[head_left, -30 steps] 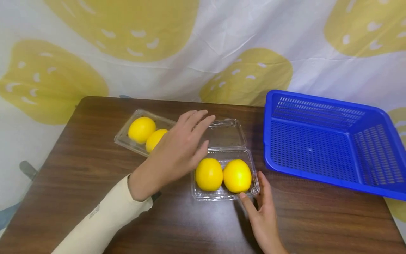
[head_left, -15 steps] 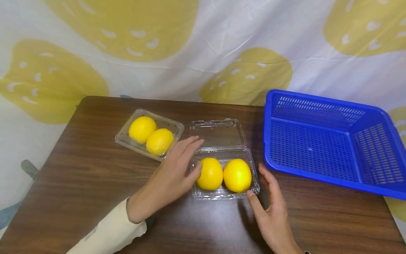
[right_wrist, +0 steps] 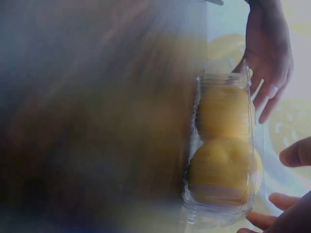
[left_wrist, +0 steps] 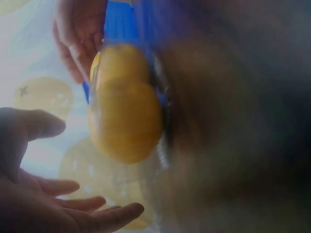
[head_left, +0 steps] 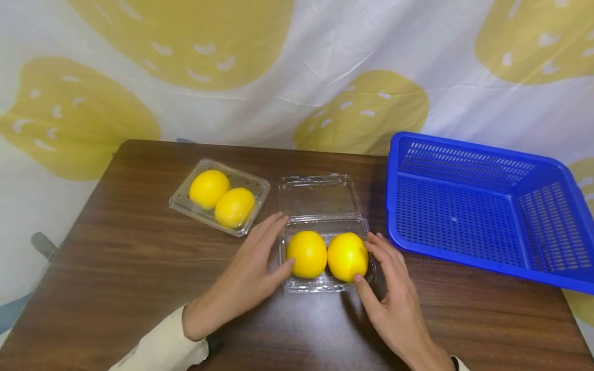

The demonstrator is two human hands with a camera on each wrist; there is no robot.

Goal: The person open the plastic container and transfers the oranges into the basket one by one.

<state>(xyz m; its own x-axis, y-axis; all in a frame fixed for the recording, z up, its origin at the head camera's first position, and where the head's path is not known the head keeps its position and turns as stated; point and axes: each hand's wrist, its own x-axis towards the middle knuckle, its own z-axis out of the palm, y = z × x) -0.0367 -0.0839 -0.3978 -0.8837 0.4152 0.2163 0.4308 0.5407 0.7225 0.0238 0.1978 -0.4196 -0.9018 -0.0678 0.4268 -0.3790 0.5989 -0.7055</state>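
Observation:
A clear plastic clamshell box lies on the table with its lid folded back. Two round yellow fruits sit in it side by side, a left one and a right one. My left hand is at the box's left end, fingers loosely extended, thumb tip overlapping the left fruit in the head view. At the right end my right hand spreads thumb and fingers around the corner, fingertips right by the right fruit. In the left wrist view the left fingers are apart from the fruit.
Behind and left stands another clear box with its lid closed over two yellow fruits. A blue perforated basket stands at the right of the brown table. A white curtain with yellow fruit prints hangs behind.
My left hand has drawn back from over the lid to the box's left end. My right hand shifted off the box corner, then came back in beside the right fruit.

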